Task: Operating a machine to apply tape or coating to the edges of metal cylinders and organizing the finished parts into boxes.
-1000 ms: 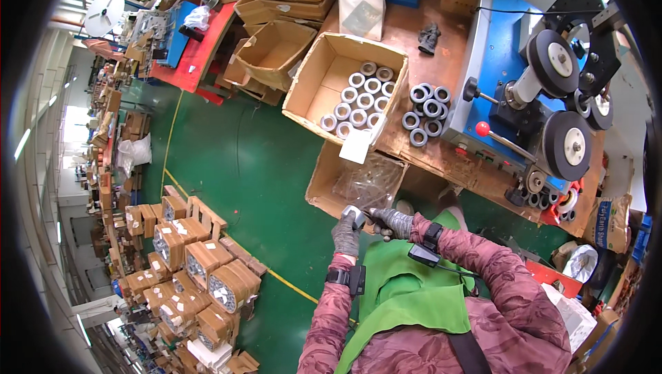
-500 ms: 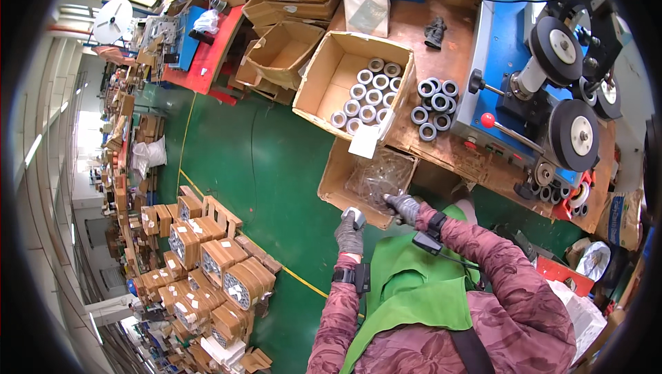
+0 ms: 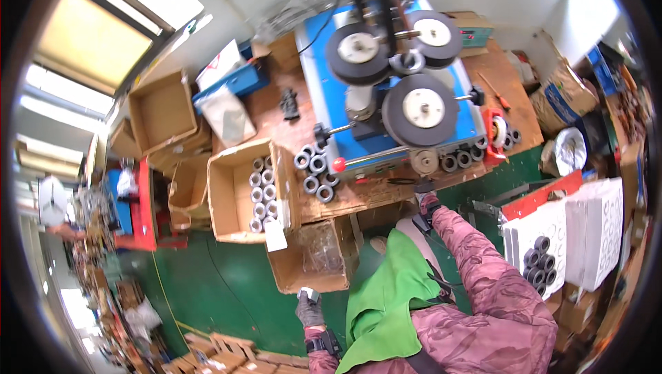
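Note:
My gloved left hand (image 3: 310, 312) is closed around a small white-and-grey piece (image 3: 309, 295), just below the open carton with clear plastic bags (image 3: 322, 250). My gloved right hand (image 3: 425, 193) reaches to the table's front edge, beneath a small round metal roller (image 3: 424, 161) on the blue machine (image 3: 324, 50); its fingers are too dark and blurred to read. A thin black object (image 3: 402, 181) lies at the edge beside it. Several grey rings (image 3: 312, 184) sit loose on the table. More rings stand in rows in a cardboard box (image 3: 227, 198).
Three large black wheels (image 3: 420, 109) top the machine, with a red-knobbed lever (image 3: 338, 165) in front. Several dark rings (image 3: 462, 160) and a red tape dispenser (image 3: 495, 132) lie right of the roller. White foam trays (image 3: 593, 236) stand at right, one with dark rings (image 3: 540, 261).
My view has turned to the right. My right hand has left the plastic-bag carton and moved to the machine's front edge. My left hand still holds the small piece near the carton.

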Demonstrator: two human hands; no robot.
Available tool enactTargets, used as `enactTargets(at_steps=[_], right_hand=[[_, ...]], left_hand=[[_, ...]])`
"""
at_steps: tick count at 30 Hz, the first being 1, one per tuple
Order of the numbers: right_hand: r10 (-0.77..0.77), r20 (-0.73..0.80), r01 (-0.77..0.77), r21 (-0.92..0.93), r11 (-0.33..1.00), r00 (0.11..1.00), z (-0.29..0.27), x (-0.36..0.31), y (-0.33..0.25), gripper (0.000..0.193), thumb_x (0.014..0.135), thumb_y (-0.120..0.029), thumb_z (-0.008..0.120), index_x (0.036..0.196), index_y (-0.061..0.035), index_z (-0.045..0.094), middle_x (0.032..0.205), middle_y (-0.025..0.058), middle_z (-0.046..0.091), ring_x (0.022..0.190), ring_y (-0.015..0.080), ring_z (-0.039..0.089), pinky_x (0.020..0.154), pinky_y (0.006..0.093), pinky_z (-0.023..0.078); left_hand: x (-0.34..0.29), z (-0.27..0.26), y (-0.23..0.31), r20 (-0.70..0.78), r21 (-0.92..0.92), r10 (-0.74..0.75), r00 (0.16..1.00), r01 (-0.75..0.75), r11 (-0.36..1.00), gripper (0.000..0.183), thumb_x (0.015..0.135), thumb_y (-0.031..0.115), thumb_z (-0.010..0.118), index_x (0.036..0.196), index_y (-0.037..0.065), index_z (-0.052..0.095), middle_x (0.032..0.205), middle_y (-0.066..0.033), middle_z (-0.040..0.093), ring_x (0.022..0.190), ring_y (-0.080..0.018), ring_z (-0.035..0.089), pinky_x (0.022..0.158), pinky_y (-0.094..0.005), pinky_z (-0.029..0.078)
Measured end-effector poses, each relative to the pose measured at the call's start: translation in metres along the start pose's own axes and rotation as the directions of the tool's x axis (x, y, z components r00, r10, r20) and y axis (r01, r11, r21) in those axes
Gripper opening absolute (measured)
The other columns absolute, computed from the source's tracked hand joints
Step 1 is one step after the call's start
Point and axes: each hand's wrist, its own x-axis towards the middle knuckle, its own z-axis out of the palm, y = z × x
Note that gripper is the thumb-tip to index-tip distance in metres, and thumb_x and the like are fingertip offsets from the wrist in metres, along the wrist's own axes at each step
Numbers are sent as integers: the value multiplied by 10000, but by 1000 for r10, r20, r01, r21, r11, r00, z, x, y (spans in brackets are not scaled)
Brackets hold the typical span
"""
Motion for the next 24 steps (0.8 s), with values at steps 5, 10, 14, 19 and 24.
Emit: enactTargets(at_steps=[5, 10, 14, 19, 24], right_hand=[[342, 111, -355, 126, 926, 933, -130, -58, -61, 412, 655, -224, 637, 1035, -84, 560, 1019, 194, 557, 972, 325, 529, 850, 358, 423], [330, -103, -287, 299, 910, 938, -247, -62, -8, 180, 693, -129, 618, 866, -79, 606, 877, 140, 617, 784, 264, 603, 720, 348, 475], [311, -174, -246, 319, 915, 934, -299, -27, -6, 217, 680, -153, 621, 888, -89, 610, 853, 139, 593, 832, 281, 584, 735, 357, 462], [384, -178, -335, 253, 908, 906, -336, 32, 23, 302, 688, -229, 613, 966, -110, 605, 977, 151, 574, 912, 292, 564, 816, 372, 443], [449, -77, -449, 16, 893, 890, -343, 75, 37, 496, 695, -287, 650, 1145, -138, 506, 1029, 119, 576, 929, 282, 560, 824, 352, 437]], left_hand=[[0, 13, 13, 122, 61, 4, 993, -11, 998, 360, 775, 213, 640, 1054, 24, 511, 949, -106, 555, 831, -246, 552, 676, -425, 503], [9, 70, -4, 234, 181, -59, 970, 16, 983, 352, 774, 222, 639, 1056, 44, 527, 996, -91, 560, 874, -244, 536, 726, -447, 474], [-9, 105, -9, 276, 220, -96, 956, 34, 975, 332, 767, 168, 640, 1018, -19, 531, 954, -109, 547, 825, -250, 563, 650, -403, 516], [-29, 154, -27, 323, 459, -91, 942, -72, 885, 327, 791, 203, 596, 1016, -30, 548, 944, -87, 557, 820, -217, 560, 672, -373, 508], [-51, 204, -52, 488, 634, -99, 867, -275, 722, 325, 771, 157, 620, 1041, -10, 548, 934, -84, 566, 821, -213, 560, 702, -364, 496]])
